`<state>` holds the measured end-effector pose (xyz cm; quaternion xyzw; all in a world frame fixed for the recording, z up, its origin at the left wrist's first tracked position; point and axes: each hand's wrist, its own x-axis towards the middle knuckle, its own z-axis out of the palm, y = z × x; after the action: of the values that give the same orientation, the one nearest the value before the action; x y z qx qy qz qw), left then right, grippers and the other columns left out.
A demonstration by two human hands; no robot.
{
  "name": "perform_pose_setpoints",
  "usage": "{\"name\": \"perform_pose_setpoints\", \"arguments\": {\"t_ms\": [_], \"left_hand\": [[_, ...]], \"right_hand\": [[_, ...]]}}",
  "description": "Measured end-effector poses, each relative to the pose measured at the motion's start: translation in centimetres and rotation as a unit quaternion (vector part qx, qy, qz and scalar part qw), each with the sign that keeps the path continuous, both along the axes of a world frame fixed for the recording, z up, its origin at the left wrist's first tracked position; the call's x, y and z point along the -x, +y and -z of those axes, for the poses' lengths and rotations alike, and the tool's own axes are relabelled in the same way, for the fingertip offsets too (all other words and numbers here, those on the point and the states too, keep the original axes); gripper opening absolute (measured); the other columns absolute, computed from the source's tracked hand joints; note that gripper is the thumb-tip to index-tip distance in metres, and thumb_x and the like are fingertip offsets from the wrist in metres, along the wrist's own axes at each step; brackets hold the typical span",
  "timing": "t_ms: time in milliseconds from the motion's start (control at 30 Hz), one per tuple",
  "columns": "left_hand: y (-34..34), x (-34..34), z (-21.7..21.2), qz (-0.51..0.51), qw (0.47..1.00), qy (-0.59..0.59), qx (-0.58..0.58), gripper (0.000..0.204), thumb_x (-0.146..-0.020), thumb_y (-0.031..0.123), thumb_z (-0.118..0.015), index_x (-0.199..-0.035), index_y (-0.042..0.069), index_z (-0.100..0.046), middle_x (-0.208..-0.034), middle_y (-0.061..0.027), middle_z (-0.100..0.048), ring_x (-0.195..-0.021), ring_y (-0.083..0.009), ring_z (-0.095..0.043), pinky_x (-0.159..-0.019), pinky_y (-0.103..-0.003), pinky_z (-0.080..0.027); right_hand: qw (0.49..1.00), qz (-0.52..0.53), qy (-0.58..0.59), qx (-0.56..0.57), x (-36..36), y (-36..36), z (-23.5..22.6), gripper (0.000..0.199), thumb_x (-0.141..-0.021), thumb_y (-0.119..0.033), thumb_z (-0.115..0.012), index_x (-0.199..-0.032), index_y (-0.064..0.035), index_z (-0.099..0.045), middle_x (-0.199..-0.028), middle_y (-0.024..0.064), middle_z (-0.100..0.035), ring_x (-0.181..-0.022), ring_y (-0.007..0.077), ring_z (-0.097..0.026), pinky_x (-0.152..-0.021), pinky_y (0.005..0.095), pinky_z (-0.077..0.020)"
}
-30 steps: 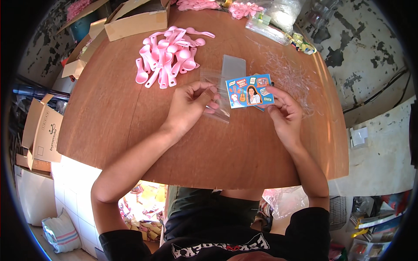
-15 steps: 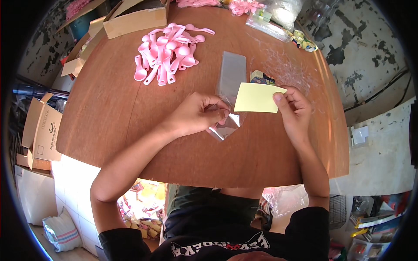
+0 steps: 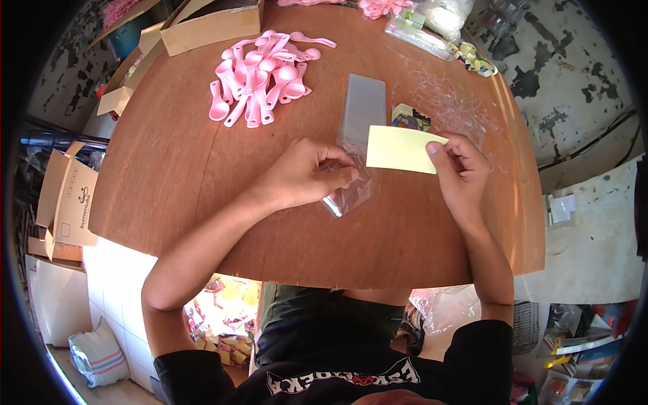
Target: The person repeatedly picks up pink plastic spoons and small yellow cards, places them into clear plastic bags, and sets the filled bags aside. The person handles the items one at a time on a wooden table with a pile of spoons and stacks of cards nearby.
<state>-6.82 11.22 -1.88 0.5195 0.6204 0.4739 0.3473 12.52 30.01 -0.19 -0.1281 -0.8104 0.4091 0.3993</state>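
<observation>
Over the middle of the brown table, my left hand point(image 3: 312, 174) pinches a clear plastic bag point(image 3: 351, 196) between thumb and fingers. The bag hangs slanted and catches the light. My right hand point(image 3: 461, 169) holds a pale yellow card point(image 3: 401, 150) by its right end, thumb on top; its left end is close to the bag's upper part. Just beyond lies a stack of clear plastic bags point(image 3: 365, 101), partly covered by the card. A small stack of printed cards point(image 3: 410, 117) rests right of it, behind the yellow card.
A pile of pink plastic spoons point(image 3: 260, 77) lies at the far left of the table point(image 3: 270, 253). Behind it stands an open cardboard box point(image 3: 212, 30). Thin plastic shreds point(image 3: 455, 98) are scattered at right, below packs of clear plastic point(image 3: 418, 37) and a strip of printed packets point(image 3: 476, 59).
Both hands stay in nearly the same place with the bag and the yellow card. The card is tilted slightly differently, and the glare on the bag has shifted. The whole view has moved a little.
</observation>
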Motion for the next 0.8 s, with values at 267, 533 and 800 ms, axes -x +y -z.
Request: {"name": "perform_pose_setpoints", "arguments": {"t_ms": [267,533,800], "left_hand": [[-0.2,-0.3,-1.0,-0.002,0.999,-0.021,0.03,0.017,-0.092,0.009,-0.066,-0.1,-0.005,-0.07,-0.086,-0.0051,-0.07,-0.073,-0.0067,-0.063,-0.063,-0.024,-0.051],[-0.3,-0.4,-0.9,0.0,1.0,0.024,-0.013,0.017,-0.091,0.01,-0.067,-0.098,-0.005,-0.071,-0.081,-0.0056,-0.071,-0.07,-0.0062,-0.061,-0.06,-0.024,-0.05],[-0.6,-0.9,-1.9,-0.011,0.994,0.108,-0.01,0.017,-0.091,0.011,-0.068,-0.095,-0.005,-0.071,-0.073,-0.0076,-0.071,-0.061,-0.007,-0.063,-0.054,-0.024,-0.049]], "right_hand": [[0.999,-0.004,0.015,-0.029,0.2,-1.1,-0.7,0.01,-0.089,-0.006,-0.07,-0.096,0.0021,-0.07,-0.075,0.0017,-0.066,-0.066,0.0041,-0.056,-0.061,0.0205,-0.0443],[0.993,-0.082,-0.075,-0.031,0.1,-0.4,-0.7,0.013,-0.088,-0.008,-0.071,-0.096,0.0023,-0.07,-0.069,0.0016,-0.065,-0.064,0.0054,-0.056,-0.061,0.0218,-0.0451],[0.985,-0.092,-0.092,-0.113,0.0,-0.7,-1.4,0.012,-0.088,-0.008,-0.071,-0.095,0.001,-0.071,-0.074,0.0031,-0.066,-0.063,0.0069,-0.054,-0.06,0.0236,-0.0444]]}}
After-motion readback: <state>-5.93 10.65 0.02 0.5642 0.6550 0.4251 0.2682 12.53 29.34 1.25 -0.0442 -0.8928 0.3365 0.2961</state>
